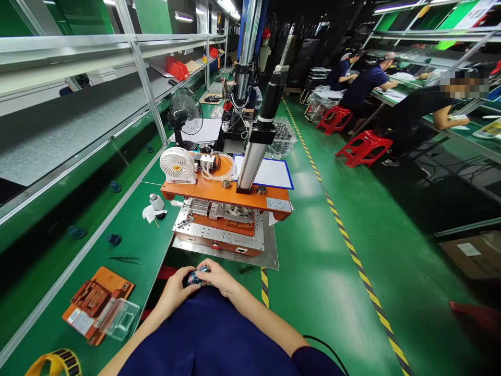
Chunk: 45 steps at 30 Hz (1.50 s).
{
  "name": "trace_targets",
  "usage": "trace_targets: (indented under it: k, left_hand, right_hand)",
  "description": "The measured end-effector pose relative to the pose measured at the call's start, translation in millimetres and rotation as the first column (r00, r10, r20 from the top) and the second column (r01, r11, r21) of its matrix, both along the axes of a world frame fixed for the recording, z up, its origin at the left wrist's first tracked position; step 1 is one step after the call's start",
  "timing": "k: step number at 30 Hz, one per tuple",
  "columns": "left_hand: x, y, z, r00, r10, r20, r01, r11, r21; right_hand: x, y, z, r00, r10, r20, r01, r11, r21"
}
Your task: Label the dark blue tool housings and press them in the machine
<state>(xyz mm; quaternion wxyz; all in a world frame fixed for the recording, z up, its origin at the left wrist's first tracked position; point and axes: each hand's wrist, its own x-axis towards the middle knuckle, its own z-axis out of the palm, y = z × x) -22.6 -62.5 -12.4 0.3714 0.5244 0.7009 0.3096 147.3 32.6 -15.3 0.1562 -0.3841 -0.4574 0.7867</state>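
Observation:
Close to my lap, a small dark blue part (194, 278) with a reddish spot is held between both hands. My left hand (178, 286) has its fingers closed round the part's left side. From the right, my right hand (217, 278) pinches it with thumb and fingers. Its exact kind is too small to make out. Just beyond the hands stands a press machine (219, 232) with an orange top plate and a drilled metal base. On the green bench to the left lie a similar dark blue part (114, 239), tweezers (126, 259) and an orange fixture (97, 303) with a transparent flap.
A white fan (177, 165) sits on the press, with a black fan (186, 112) behind it. A small bottle (156, 202) and a yellow tape roll (55, 363) are on the bench. A metal shelf frame runs along the left. Several people sit at benches on the right, by red stools (364, 148).

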Motion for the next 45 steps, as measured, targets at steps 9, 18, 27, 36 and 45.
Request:
trace_targets:
  k: [9, 18, 27, 36, 45]
  left_hand:
    - [3.6, 3.6, 1.5, 1.0, -0.013, -0.007, 0.013, 1.0, -0.011]
    - [3.0, 5.2, 3.0, 1.0, 0.005, -0.002, -0.005, 1.0, -0.009]
    - [2.0, 7.2, 2.4, 1.0, -0.007, 0.019, 0.008, 0.999, -0.043]
    - [2.5, 23.1, 0.3, 0.995, -0.093, -0.043, 0.093, 0.996, -0.009]
    - [2.2, 80.2, 6.8, 0.995, -0.041, -0.091, 0.047, 0.997, 0.067]
  right_hand:
    - [4.2, 1.8, -3.5, 1.0, -0.014, -0.002, 0.014, 1.0, -0.007]
    - [2.6, 2.8, -8.0, 1.0, -0.009, 0.001, 0.009, 1.0, 0.0]
    - [3.9, 4.9, -7.9, 1.0, 0.002, 0.004, -0.002, 1.0, 0.016]
    - [4.6, 10.8, -9.0, 0.996, 0.008, 0.093, -0.02, 0.991, 0.129]
    - [84.5, 143.3, 6.2, 0.823, -0.415, 0.388, 0.046, 0.729, 0.683]
